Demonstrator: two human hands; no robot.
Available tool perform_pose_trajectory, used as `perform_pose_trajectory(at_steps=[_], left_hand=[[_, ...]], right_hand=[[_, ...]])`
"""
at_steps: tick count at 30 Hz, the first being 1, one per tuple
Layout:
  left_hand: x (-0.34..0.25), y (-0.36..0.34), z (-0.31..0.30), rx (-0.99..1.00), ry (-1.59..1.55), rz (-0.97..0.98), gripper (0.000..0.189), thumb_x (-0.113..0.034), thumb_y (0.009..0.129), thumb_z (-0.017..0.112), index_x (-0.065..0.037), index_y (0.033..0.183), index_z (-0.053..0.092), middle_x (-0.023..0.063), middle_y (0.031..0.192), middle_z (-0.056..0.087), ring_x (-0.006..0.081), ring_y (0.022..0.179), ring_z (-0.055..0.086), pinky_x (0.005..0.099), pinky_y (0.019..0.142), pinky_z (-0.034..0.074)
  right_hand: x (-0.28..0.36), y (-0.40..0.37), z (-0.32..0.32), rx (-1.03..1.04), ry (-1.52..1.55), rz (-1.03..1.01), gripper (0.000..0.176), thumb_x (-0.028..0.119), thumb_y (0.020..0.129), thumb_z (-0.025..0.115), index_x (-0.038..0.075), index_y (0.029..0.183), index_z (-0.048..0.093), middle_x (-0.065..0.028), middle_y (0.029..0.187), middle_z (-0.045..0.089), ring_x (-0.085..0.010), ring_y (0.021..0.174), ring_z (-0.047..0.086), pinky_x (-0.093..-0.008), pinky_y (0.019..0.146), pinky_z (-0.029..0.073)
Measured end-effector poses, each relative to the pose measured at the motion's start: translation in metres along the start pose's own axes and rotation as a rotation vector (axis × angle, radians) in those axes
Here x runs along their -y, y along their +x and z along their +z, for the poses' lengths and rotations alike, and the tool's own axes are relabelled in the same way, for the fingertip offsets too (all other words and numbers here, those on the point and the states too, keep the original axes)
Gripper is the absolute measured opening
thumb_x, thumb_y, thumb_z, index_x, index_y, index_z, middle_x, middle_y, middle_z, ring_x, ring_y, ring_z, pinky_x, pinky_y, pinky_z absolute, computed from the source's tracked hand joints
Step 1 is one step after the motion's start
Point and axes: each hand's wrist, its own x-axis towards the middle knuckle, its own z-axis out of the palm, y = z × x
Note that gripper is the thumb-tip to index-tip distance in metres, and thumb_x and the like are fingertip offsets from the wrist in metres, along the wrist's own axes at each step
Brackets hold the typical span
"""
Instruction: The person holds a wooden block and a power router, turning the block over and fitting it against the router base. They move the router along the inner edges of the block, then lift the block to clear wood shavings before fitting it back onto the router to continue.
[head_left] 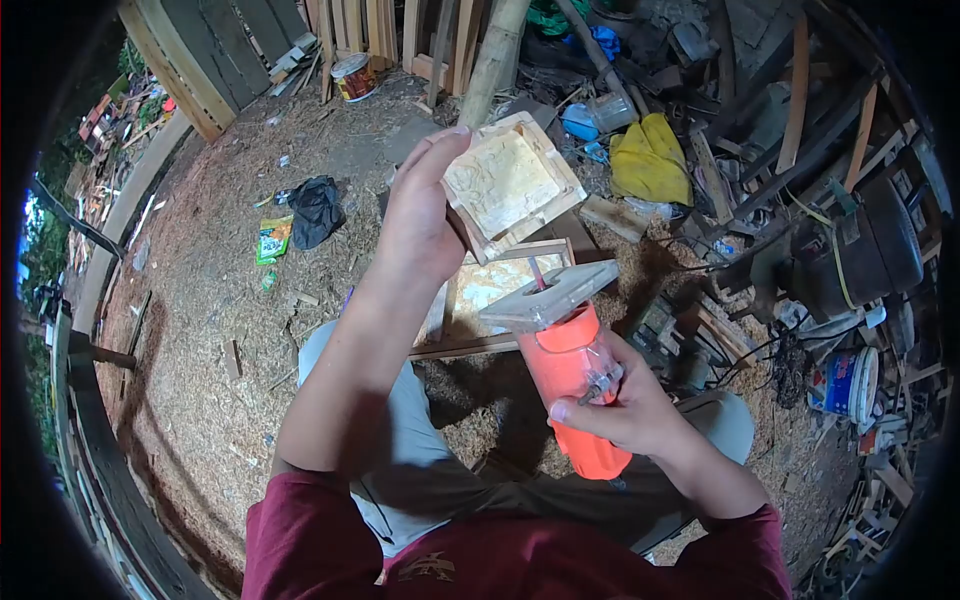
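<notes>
My left hand [425, 210] is closed on the edge of a square wooden piece [510, 180], pale, with a raised rim and a carved-looking recessed face turned up. My right hand [635, 405] wraps round the orange body of a trim router [570, 350]. The router is tilted with its base plate [550, 297] uppermost, and a thin bit [537, 272] sticks up through the plate's hole, just below the wooden piece and apart from it. Beneath both hands is a shallow wooden frame or box [465, 350], partly hidden, with pale material inside.
Sawdust covers the ground [210, 330]. A black plastic bag [316, 212] and a green packet [273, 240] lie at the left. Yellow cloth [650, 160], a bucket [845, 385], cables and wood scraps crowd the right. Planks [225, 50] and a paint can [354, 77] stand behind.
</notes>
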Motion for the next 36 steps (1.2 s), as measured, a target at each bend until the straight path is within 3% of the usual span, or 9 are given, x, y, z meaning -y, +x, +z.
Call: perform_pose_trajectory(at_steps=[4,7,19,22,36], left_hand=[[0.000,-0.007,0.010,0.040,0.000,0.010,0.034,-0.014,0.101,0.062,0.003,0.130,0.063,0.0163,0.125,0.070,0.0262,0.114,0.070,0.0415,0.100,0.058],[0.000,-0.005,0.004,0.145,0.025,-0.009,0.046,-0.019,0.106,0.052,0.005,0.144,0.050,0.0188,0.139,0.063,0.0306,0.128,0.063,0.0455,0.112,0.051],[0.001,-0.011,0.003,0.104,0.110,0.077,0.053,-0.019,0.098,0.048,0.009,0.143,0.053,0.0221,0.137,0.064,0.0304,0.123,0.067,0.0439,0.106,0.055],[-0.001,-0.015,0.007,0.040,-0.049,0.022,0.038,-0.012,0.097,0.057,0.010,0.125,0.069,0.0187,0.126,0.070,0.0250,0.111,0.071,0.0379,0.098,0.059],[0.002,-0.024,0.016,0.142,-0.008,0.068,0.041,-0.014,0.099,0.055,0.011,0.130,0.065,0.0207,0.129,0.069,0.0257,0.113,0.070,0.0380,0.100,0.057]], right_hand=[[-0.003,-0.002,0.003,-0.054,0.028,0.021,0.065,0.012,0.085,0.088,0.001,0.138,0.053,-0.0035,0.116,0.065,-0.0100,0.104,0.063,-0.0312,0.092,0.052],[-0.004,-0.003,0.003,-0.056,-0.011,0.011,0.064,0.013,0.085,0.088,0.001,0.137,0.053,-0.0039,0.117,0.065,-0.0103,0.104,0.063,-0.0313,0.093,0.052],[-0.004,-0.005,0.012,-0.008,-0.072,-0.070,0.064,0.012,0.084,0.088,0.001,0.136,0.053,-0.0045,0.119,0.065,-0.0105,0.107,0.062,-0.0316,0.096,0.052],[-0.005,-0.005,0.013,0.013,-0.089,-0.083,0.064,0.012,0.084,0.088,0.002,0.136,0.053,-0.0040,0.119,0.064,-0.0101,0.108,0.062,-0.0317,0.096,0.052],[-0.006,-0.005,0.013,0.004,-0.092,-0.057,0.060,0.012,0.085,0.087,0.002,0.134,0.054,-0.0027,0.116,0.064,-0.0095,0.106,0.061,-0.0315,0.096,0.050]])
